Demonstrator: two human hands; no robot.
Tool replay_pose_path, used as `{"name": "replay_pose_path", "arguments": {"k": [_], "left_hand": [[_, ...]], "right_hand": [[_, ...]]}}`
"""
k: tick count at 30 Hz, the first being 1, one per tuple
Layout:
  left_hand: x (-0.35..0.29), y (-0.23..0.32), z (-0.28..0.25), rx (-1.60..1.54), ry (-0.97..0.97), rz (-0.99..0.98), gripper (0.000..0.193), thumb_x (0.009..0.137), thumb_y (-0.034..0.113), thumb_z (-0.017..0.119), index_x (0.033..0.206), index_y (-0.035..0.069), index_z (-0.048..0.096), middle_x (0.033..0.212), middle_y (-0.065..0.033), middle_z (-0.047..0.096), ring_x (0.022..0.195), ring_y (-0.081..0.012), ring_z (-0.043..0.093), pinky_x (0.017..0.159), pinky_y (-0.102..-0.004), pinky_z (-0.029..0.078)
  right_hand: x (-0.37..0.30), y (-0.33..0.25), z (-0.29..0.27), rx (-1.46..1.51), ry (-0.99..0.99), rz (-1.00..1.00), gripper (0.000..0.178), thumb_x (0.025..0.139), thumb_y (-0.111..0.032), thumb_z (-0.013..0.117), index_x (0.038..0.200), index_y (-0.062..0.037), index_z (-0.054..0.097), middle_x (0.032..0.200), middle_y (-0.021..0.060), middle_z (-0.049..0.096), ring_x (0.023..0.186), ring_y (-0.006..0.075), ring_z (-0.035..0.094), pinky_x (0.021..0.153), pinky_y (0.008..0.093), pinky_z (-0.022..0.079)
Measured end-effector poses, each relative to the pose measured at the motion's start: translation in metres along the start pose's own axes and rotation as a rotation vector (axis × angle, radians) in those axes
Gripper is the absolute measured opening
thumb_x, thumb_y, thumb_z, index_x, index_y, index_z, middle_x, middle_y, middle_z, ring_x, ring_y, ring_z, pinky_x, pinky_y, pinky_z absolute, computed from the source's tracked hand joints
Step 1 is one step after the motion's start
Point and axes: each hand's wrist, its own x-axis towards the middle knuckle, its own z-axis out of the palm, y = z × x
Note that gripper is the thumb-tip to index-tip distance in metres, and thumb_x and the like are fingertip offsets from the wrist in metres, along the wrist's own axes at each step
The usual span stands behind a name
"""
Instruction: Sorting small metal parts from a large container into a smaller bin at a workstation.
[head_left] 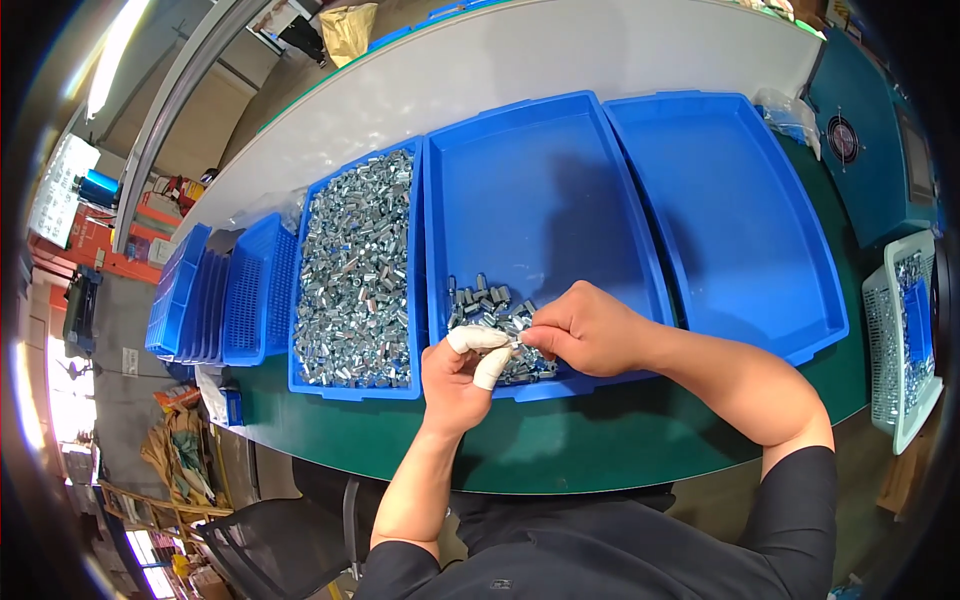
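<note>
My left hand, with white covers on its thumb and forefinger, pinches a small silver metal piece. My right hand is bare, and its thumb and fingers are closed right against that piece. Whatever lies between the right fingertips is too small and covered to name. Both hands are over the near edge of the middle blue tray. Under and behind them lies a small heap of short grey metal pieces, some with flat sides.
At left, a blue tray is filled with similar metal pieces. Another shallow blue tray is at right. Blue baskets stand far left. A pale green basket and a teal machine border the green table at right.
</note>
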Motion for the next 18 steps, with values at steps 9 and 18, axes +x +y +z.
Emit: {"name": "replay_pose_path", "arguments": {"k": [9, 18], "left_hand": [[0.011, 0.009, -0.002, 0.373, -0.058, 0.196, 0.024, 0.085, -0.006, 0.071, 0.108, -0.002, 0.065, 0.096, -0.0081, 0.07, 0.085, -0.0146, 0.067, 0.077, -0.0262, 0.054], [-0.001, 0.018, -0.013, 0.569, 0.093, 0.162, 0.008, 0.093, 0.009, 0.068, 0.095, 0.0, 0.068, 0.082, -0.0088, 0.071, 0.072, -0.0164, 0.068, 0.064, -0.028, 0.053]], "right_hand": [[0.005, -0.01, -0.007, 0.237, -0.061, 0.298, 0.031, 0.098, -0.018, 0.059, 0.072, -0.0015, 0.064, 0.056, 0.008, 0.058, 0.051, 0.0165, 0.055, 0.051, 0.0326, 0.041], [0.001, -0.004, 0.003, -0.101, 0.081, -0.182, 0.033, 0.096, -0.015, 0.061, 0.066, -0.0014, 0.058, 0.059, 0.0132, 0.057, 0.049, 0.0267, 0.051, 0.05, 0.0364, 0.039]]}}
